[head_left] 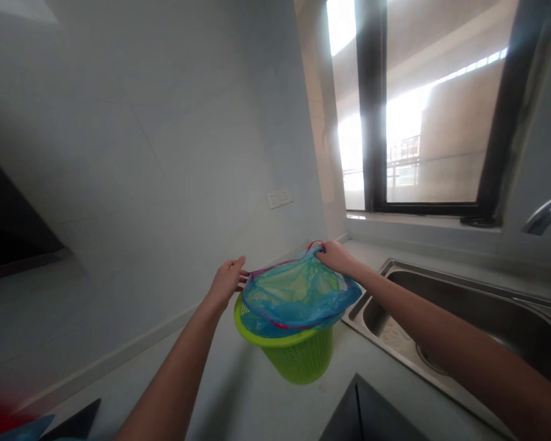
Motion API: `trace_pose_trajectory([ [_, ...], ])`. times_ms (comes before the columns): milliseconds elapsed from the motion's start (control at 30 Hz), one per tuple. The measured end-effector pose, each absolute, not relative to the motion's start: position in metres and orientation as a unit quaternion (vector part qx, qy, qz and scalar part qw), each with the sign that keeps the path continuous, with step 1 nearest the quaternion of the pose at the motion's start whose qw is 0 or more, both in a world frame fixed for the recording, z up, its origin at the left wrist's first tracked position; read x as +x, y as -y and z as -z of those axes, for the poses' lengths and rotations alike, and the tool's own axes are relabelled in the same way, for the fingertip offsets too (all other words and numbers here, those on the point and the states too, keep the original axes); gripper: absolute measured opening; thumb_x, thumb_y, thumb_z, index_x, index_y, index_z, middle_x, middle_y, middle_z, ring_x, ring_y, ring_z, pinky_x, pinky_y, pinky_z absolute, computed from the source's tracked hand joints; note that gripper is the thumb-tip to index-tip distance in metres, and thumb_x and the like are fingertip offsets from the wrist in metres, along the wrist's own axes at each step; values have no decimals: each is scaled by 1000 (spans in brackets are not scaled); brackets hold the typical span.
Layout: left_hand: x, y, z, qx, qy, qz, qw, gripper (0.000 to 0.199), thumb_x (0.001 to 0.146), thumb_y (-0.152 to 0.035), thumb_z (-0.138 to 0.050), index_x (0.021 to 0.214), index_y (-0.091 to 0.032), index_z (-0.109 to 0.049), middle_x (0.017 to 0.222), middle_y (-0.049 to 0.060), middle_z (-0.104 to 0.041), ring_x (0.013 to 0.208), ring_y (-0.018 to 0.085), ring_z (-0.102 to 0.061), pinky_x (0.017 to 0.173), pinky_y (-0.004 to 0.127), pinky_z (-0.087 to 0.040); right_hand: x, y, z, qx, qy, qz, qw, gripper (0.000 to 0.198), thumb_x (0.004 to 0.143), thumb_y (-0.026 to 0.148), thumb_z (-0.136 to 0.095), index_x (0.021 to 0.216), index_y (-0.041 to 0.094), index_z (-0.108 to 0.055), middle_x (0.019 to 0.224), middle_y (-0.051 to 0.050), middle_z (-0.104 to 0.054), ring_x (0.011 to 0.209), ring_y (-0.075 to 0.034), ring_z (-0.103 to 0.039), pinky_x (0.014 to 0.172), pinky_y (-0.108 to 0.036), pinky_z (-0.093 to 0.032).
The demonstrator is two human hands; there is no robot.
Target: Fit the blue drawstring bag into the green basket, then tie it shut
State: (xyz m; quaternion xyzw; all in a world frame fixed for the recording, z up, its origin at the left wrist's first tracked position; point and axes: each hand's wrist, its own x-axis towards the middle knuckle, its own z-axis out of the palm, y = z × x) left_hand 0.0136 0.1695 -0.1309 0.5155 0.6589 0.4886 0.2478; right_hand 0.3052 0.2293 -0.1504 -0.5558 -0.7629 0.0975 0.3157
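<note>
A thin, see-through blue drawstring trash bag (303, 300) hangs partly inside a lime-green plastic basket (298, 358), its mouth spread wide above the rim. Red drawstring shows at the front and at the far right of the opening. My left hand (226, 283) holds the bag's left edge with its fingers, the thumb pointing up. With fingers closed, my right hand (334, 256) grips the far right edge beside a red loop. The basket's slotted sides are visible below the bag, while much of its rim is covered.
Right of the basket, a stainless steel sink (441, 318) is set into the white countertop (239, 380), with a faucet (546, 211) at the far right. A wall outlet (280, 198) and a window (434, 110) are behind. Dark and red items lie at the lower left.
</note>
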Motion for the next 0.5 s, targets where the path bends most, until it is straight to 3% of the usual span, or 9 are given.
trace_pose_trajectory([
  [67,13,-171,132,588,-635,-435,249,59,73,-61,-63,110,-15,-59,96,10,-67,76,21,-64,62,31,-49,298,-233,145,-562,763,-91,305,30,84,30,-51,82,10,-73,77,-13,-71,65,-19,-59,54,-27,-30],
  [133,15,-172,132,669,-608,-356,238,73,64,-58,-74,121,-15,-59,107,12,-67,88,24,-65,72,32,-50,291,-234,140,-566,765,-81,295,34,85,34,-50,81,10,-74,76,-14,-71,64,-19,-59,54,-28,-29],
  [233,20,-178,131,738,-583,-275,197,78,65,-53,-76,131,-15,-56,108,12,-68,93,27,-65,80,34,-49,280,-231,132,-554,777,-69,289,35,85,37,-50,78,11,-74,73,-13,-71,62,-18,-58,54,-28,-30],
  [367,35,-187,128,770,-590,-227,82,71,69,-45,-75,133,-19,-59,98,10,-71,95,31,-64,90,38,-44,270,-222,126,-505,803,-69,310,30,82,36,-53,73,14,-72,68,-9,-69,60,-16,-55,54,-26,-30],
  [500,49,-191,127,830,-507,-214,86,32,72,-44,-73,96,-22,-75,100,11,-71,103,32,-61,94,35,-41,264,-207,120,-476,815,-81,321,31,83,36,-54,70,13,-70,65,-7,-67,60,-15,-52,55,-26,-30],
])
